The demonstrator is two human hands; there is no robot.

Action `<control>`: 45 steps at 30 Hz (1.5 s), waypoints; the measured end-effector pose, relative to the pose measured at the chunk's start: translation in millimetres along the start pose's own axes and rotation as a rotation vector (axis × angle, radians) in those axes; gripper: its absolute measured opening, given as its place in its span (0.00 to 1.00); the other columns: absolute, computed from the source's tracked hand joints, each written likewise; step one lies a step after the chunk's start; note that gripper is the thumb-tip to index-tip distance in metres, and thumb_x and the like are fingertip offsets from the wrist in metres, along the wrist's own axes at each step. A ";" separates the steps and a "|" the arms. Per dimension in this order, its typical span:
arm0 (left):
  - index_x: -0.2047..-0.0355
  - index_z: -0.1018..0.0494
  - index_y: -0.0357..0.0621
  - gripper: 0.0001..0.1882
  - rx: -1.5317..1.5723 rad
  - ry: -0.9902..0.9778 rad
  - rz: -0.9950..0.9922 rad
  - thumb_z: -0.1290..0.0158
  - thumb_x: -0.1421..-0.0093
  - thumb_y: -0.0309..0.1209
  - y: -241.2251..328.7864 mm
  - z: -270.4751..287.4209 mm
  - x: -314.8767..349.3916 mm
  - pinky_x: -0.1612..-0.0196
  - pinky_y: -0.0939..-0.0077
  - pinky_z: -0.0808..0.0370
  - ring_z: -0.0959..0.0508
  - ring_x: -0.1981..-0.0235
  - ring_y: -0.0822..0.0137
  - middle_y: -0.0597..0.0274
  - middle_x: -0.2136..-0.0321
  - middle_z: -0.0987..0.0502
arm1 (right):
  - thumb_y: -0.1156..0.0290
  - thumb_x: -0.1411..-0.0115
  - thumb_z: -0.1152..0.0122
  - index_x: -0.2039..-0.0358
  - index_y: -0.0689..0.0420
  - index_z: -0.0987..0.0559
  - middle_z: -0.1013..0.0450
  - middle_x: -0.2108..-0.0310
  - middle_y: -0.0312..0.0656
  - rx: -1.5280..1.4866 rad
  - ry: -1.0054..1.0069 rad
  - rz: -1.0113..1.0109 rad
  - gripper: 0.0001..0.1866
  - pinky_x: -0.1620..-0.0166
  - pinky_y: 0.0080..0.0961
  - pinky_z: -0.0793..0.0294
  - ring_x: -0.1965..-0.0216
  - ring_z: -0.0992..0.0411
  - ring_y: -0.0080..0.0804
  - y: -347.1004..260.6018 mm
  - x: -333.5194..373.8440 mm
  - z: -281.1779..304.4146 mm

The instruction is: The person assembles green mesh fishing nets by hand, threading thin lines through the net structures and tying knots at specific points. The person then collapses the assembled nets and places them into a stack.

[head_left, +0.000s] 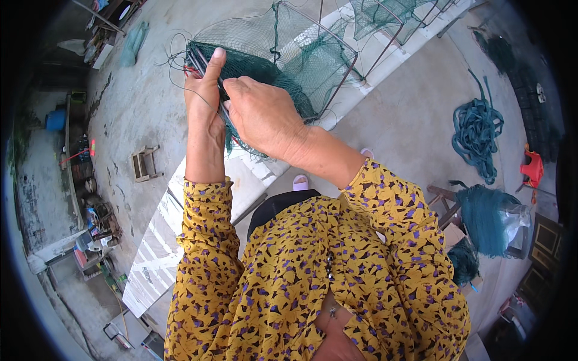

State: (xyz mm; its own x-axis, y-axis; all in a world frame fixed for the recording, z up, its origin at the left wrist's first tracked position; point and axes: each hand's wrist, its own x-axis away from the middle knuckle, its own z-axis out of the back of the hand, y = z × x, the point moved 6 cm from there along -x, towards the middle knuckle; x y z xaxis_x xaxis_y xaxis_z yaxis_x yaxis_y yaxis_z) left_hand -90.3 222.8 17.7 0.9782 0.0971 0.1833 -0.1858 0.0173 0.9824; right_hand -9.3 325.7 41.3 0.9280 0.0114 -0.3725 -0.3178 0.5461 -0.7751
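Note:
A long green fishing net trap (pixel 319 57) with dark rod frames stretches from my hands toward the upper right. My left hand (pixel 203 99) is closed around several bunched frame rods (pixel 197 55) at the near end of the trap, thumb pointing up along them. Fingers curled in, my right hand (pixel 265 111) presses against the same bundle just right of the left hand. What its fingertips pinch is hidden behind the hand. Thin loose cords (pixel 176 51) stick out left of the rods, and a bit of red shows beside my left hand.
Beneath the trap runs a long white table (pixel 247 171). A small wooden stool (pixel 146 163) stands on the concrete floor to the left. At right lie a coiled blue-green net rope (pixel 475 129), a bundle of teal netting (pixel 484 219) and a red plastic item (pixel 532 167).

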 end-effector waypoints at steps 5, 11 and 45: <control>0.81 0.33 0.41 0.05 -0.047 0.082 0.045 0.48 0.53 0.21 -3.5 -17.6 -7.6 0.84 0.77 0.35 0.31 0.87 0.72 0.65 0.84 0.30 | 0.70 0.46 0.51 0.61 0.64 0.32 0.32 0.69 0.47 -0.017 -0.137 0.022 0.14 0.64 0.37 0.30 0.65 0.31 0.44 23.0 1.2 25.2; 0.81 0.36 0.36 0.05 0.073 0.122 0.025 0.52 0.58 0.16 8.6 -9.3 -40.6 0.82 0.77 0.30 0.30 0.85 0.69 0.62 0.84 0.32 | 0.70 0.45 0.51 0.60 0.61 0.31 0.33 0.64 0.48 -0.195 -0.007 0.019 0.13 0.56 0.38 0.33 0.59 0.33 0.44 46.0 -1.6 61.6; 0.68 0.34 0.35 0.09 -0.017 0.069 -0.011 0.54 0.52 0.19 9.5 152.3 108.7 0.78 0.79 0.24 0.26 0.82 0.67 0.59 0.78 0.29 | 0.59 0.50 0.39 0.40 0.59 0.70 0.42 0.50 0.61 0.217 -0.097 -0.772 0.54 0.56 0.37 0.31 0.57 0.32 0.54 104.6 161.7 -0.2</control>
State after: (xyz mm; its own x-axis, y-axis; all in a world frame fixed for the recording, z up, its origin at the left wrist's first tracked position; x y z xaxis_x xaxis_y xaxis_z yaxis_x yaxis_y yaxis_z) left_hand 28.3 82.0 52.3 0.9716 0.1654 0.1691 -0.1773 0.0360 0.9835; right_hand 107.4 384.6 -100.2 0.8864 -0.3683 0.2806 0.4549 0.5799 -0.6759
